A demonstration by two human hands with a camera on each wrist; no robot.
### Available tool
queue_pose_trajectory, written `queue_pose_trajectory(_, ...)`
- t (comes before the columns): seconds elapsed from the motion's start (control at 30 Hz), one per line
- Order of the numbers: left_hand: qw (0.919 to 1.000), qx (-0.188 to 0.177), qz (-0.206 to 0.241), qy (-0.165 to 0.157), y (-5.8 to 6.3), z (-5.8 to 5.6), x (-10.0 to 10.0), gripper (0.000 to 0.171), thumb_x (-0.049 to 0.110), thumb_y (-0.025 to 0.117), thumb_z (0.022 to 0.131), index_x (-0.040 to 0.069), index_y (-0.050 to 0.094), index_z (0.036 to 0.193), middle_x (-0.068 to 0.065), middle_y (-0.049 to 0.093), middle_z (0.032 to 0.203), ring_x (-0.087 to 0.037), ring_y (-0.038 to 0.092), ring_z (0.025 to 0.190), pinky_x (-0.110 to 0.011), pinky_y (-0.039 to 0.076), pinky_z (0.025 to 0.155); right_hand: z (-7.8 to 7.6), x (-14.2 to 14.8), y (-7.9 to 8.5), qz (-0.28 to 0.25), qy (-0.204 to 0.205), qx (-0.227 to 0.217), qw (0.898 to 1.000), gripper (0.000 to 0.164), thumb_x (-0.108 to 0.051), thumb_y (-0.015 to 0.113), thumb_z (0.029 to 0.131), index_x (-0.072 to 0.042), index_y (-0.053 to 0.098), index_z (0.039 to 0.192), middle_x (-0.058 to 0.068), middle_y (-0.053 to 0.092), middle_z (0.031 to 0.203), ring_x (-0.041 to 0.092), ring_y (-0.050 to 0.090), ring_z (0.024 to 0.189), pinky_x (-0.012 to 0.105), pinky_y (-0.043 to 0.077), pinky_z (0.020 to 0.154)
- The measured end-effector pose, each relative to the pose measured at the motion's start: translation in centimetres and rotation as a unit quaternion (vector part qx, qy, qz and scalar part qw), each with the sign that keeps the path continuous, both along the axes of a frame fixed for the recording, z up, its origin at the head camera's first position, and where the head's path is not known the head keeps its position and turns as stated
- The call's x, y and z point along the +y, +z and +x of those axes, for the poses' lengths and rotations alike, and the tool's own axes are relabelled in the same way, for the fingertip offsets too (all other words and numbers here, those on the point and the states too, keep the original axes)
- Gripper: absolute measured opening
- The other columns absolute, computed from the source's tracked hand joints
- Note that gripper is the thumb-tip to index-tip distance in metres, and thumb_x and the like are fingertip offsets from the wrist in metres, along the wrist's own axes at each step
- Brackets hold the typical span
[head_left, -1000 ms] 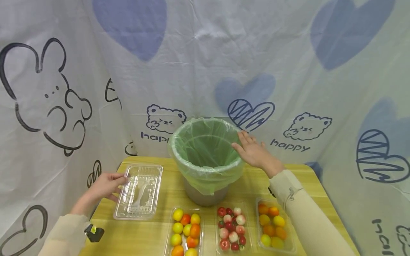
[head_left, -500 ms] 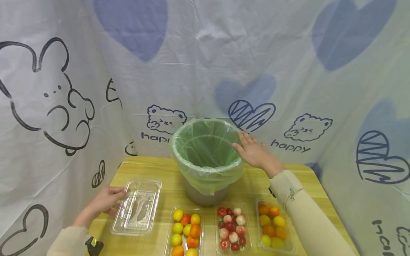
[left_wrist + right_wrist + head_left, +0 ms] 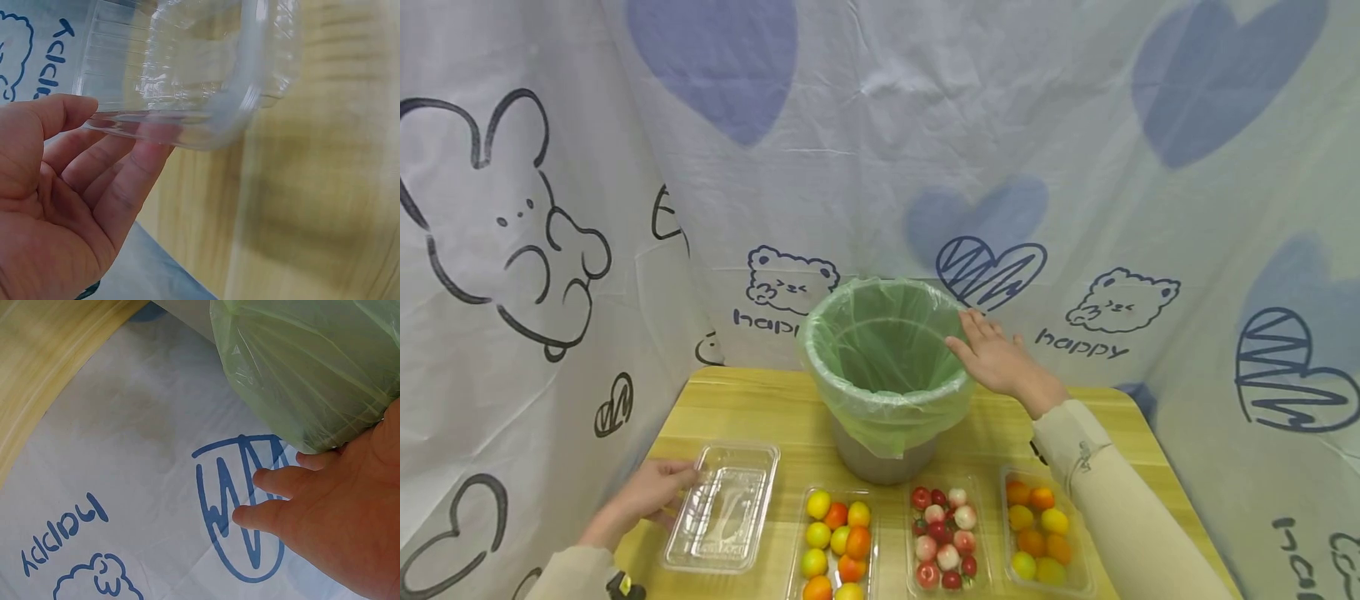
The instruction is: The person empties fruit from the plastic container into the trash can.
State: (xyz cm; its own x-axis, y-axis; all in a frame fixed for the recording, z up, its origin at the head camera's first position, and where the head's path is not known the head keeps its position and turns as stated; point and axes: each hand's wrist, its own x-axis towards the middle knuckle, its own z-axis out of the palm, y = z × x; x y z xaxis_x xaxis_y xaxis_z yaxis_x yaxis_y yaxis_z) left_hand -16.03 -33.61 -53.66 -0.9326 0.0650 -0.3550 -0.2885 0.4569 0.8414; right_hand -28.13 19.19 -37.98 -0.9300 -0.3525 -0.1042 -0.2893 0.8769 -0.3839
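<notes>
My left hand (image 3: pixel 651 490) pinches the left edge of a clear plastic container (image 3: pixel 724 508) at the table's left side. In the left wrist view the thumb lies on the rim of the container (image 3: pixel 187 69) and the other fingers reach beneath it; nothing shows inside. My right hand (image 3: pixel 996 358) lies with extended fingers against the right rim of a grey bin (image 3: pixel 886 454) lined with a green plastic bag (image 3: pixel 887 408). From the right wrist view, the fingers of this hand (image 3: pixel 331 506) spread beside the bag (image 3: pixel 300 375), gripping nothing.
Along the table's front stand a clear tray (image 3: pixel 797 542) of yellow and orange fruits, a tray (image 3: pixel 981 533) of red and pink fruits, and a tray (image 3: pixel 1084 575) of orange and yellow fruits under the right forearm. A printed white curtain (image 3: pixel 865 167) surrounds the wooden table (image 3: pixel 752 392).
My left hand has brought the clear container down toward the front of the table. The right hand has stayed at the bin's rim.
</notes>
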Motion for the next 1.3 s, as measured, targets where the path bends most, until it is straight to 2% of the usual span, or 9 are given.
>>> queue_pose_trajectory(0.2,0.9999,-0.012,0.007,0.000,-1.1,0.2,0.0,0.049,0.021,0.055,0.108,-0.014,0.053,0.143,-0.034,0.068,0.124,-0.035,0.079,0.088,-0.047,0.069,0.064,0.2,0.0,0.0,0.003,-0.002,0.001,1.000,0.077,-0.055,0.019,0.113,-0.004,0.001,0.169,0.018,-0.005,0.177,0.053,0.001,0.160,0.081,-0.002,0.125)
queue_pose_trajectory(0.43,0.9997,-0.019,-0.009,0.014,-2.0,0.5,0.1,0.047,0.024,0.054,0.109,-0.011,0.056,0.142,-0.032,0.070,0.124,-0.031,0.079,0.085,-0.043,0.068,0.061,0.2,0.0,0.0,0.000,-0.004,0.002,1.000,0.077,-0.054,0.020,0.113,-0.004,0.001,0.169,0.018,-0.004,0.177,0.052,0.002,0.161,0.081,-0.002,0.126)
queue_pose_trajectory(0.53,0.9997,-0.019,-0.010,0.008,-2.3,0.5,0.2,0.048,0.025,0.056,0.109,-0.011,0.056,0.141,-0.023,0.076,0.108,-0.024,0.076,0.076,-0.043,0.069,0.063,0.2,-0.1,0.0,-0.002,-0.006,0.003,1.000,0.076,-0.053,0.020,0.114,-0.004,0.001,0.169,0.018,-0.004,0.177,0.053,0.002,0.160,0.081,-0.002,0.125)
queue_pose_trajectory(0.57,0.9997,-0.020,-0.010,0.003,-2.4,0.5,0.2,0.048,0.025,0.056,0.109,-0.011,0.056,0.141,-0.017,0.076,0.096,-0.019,0.072,0.069,-0.043,0.069,0.063,0.2,-0.1,0.0,-0.002,-0.006,0.004,1.000,0.076,-0.053,0.020,0.114,-0.004,0.002,0.169,0.019,-0.003,0.177,0.053,0.002,0.160,0.081,-0.002,0.125)
queue_pose_trajectory(0.67,0.9997,-0.024,-0.010,0.000,-2.9,0.6,0.3,0.049,0.024,0.057,0.108,-0.011,0.056,0.141,-0.001,0.067,0.073,-0.011,0.058,0.056,-0.042,0.069,0.063,0.1,-0.1,0.0,0.000,-0.007,0.007,1.000,0.076,-0.053,0.020,0.114,-0.003,0.002,0.169,0.019,-0.003,0.177,0.053,0.003,0.160,0.081,-0.002,0.125)
queue_pose_trajectory(0.73,0.9997,-0.024,-0.008,0.004,-3.2,0.6,0.4,0.049,0.024,0.058,0.107,-0.011,0.056,0.142,-0.001,0.066,0.070,-0.010,0.057,0.054,-0.042,0.068,0.061,0.1,-0.1,0.0,0.004,-0.007,0.007,1.000,0.077,-0.054,0.020,0.113,-0.004,0.002,0.169,0.019,-0.003,0.177,0.053,0.003,0.160,0.081,-0.002,0.125)
queue_pose_trajectory(0.93,0.9994,-0.021,-0.014,0.026,-4.0,0.8,0.7,0.046,0.024,0.057,0.108,-0.010,0.059,0.139,-0.014,0.078,0.092,-0.025,0.076,0.067,-0.041,0.068,0.057,0.1,-0.1,-0.1,0.005,-0.004,0.005,1.000,0.077,-0.054,0.019,0.113,-0.005,0.001,0.169,0.019,-0.004,0.177,0.053,0.002,0.160,0.081,-0.002,0.125)
queue_pose_trajectory(1.1,0.9991,-0.023,-0.013,0.034,-4.6,0.7,0.7,0.044,0.024,0.057,0.108,-0.008,0.061,0.138,-0.021,0.078,0.103,-0.027,0.078,0.071,-0.042,0.068,0.059,0.0,-0.1,-0.2,0.000,-0.002,0.003,1.000,0.076,-0.054,0.019,0.114,-0.005,0.000,0.169,0.018,-0.005,0.177,0.054,0.002,0.160,0.081,-0.002,0.125)
queue_pose_trajectory(1.3,0.9993,-0.017,-0.031,0.015,-4.4,0.4,0.6,0.048,0.022,0.058,0.107,-0.012,0.056,0.142,-0.029,0.074,0.114,-0.031,0.078,0.075,-0.043,0.069,0.062,-0.1,0.0,-0.2,0.004,-0.006,0.008,1.000,0.076,-0.054,0.019,0.113,-0.005,0.001,0.169,0.019,-0.004,0.177,0.054,0.003,0.160,0.081,-0.001,0.125)
